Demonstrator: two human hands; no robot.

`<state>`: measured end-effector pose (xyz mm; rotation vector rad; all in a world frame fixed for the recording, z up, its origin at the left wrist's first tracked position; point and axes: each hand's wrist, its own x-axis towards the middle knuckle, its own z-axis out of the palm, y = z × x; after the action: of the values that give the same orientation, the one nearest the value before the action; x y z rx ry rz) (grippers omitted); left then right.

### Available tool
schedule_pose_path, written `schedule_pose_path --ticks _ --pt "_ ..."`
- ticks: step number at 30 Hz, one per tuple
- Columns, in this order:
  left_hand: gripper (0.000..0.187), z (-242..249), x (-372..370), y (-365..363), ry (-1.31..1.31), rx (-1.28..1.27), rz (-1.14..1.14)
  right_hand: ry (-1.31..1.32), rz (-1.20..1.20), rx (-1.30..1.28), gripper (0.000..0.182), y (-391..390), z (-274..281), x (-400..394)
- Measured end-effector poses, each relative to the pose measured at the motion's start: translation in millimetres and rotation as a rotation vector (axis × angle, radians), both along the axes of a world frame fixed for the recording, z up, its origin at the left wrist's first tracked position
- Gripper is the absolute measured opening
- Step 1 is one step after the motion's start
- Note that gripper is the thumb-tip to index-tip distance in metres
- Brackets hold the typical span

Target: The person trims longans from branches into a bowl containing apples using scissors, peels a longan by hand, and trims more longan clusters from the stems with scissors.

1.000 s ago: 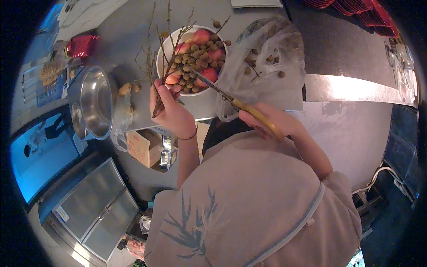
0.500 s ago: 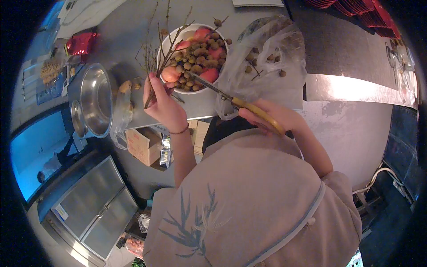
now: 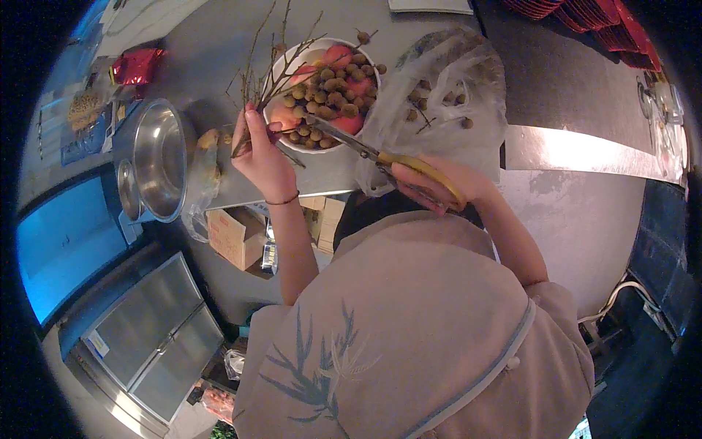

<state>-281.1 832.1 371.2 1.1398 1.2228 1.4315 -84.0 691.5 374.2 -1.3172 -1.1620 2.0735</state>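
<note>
My left hand (image 3: 265, 157) grips a bunch of thin bare longan twigs (image 3: 272, 80) at the left edge of a white bowl (image 3: 319, 45). Brown round longans (image 3: 330, 91) lie heaped in the bowl among reddish apples (image 3: 339, 55). A few longans still hang on the twig ends. In my right hand (image 3: 446, 183) are scissors (image 3: 365, 150) with yellow handles, their blades reaching over the bowl's front to the fruit near my left fingers. Right of the bowl, a clear plastic bag (image 3: 391, 110) lies spread with loose longans and a bit of twig on it.
A steel basin (image 3: 159, 161) stands at the left end of the metal table (image 3: 212, 80), beside a plastic bag (image 3: 207, 179) with brownish pieces. A red packet (image 3: 137, 67) sits farther back. Below the edge is an open cardboard box (image 3: 232, 238). Red baskets (image 3: 614, 25) are at top right.
My left hand has shifted slightly left and down with the twigs. The scissors' handles have spread apart in my right hand, the blades staying over the bowl.
</note>
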Motion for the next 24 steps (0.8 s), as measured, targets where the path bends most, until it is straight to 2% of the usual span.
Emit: schedule_pose_path --ticks 1,3,5,8,11,13,15,17,20,24 --pt "0.026 1.4 0.0 -0.2 0.005 -0.003 -0.006 0.07 -0.027 0.119 0.043 -2.8 -4.0 -1.7" --pt "0.026 3.0 0.9 -0.6 0.005 -0.002 -0.011 0.152 -0.058 0.141 0.046 -4.5 -5.1 -2.7" --pt "0.026 3.6 2.4 -1.7 -0.003 0.005 -0.01 0.174 -0.066 -0.052 0.049 -2.2 1.8 -2.9" --pt "0.029 5.0 1.8 -3.4 0.002 -0.017 -0.036 0.179 -0.074 -0.052 0.051 -4.7 -1.1 -3.6" --pt "0.027 0.0 0.7 -1.1 -0.019 0.009 -0.024 0.123 -0.014 0.028 0.051 -5.3 -15.2 -3.3" --pt "0.027 1.1 1.8 -1.8 -0.034 0.018 0.031 0.092 -0.066 0.294 0.052 -10.1 -20.8 -4.7" --pt "0.026 1.0 1.0 -2.8 -0.029 0.047 0.072 0.058 -0.08 0.325 0.052 -12.0 -20.6 -4.3" --pt "0.026 0.0 -1.5 -4.7 -0.003 0.098 0.098 0.022 -0.057 0.122 0.051 -11.4 -14.0 -1.2" --pt "0.025 7.9 1.8 -9.9 0.057 0.13 0.174 0.049 -0.069 0.041 0.049 -11.8 -9.8 0.7" --pt "0.025 11.2 1.1 -12.3 0.08 0.144 0.171 -0.005 -0.173 0.038 0.057 -13.0 -4.3 -3.7"
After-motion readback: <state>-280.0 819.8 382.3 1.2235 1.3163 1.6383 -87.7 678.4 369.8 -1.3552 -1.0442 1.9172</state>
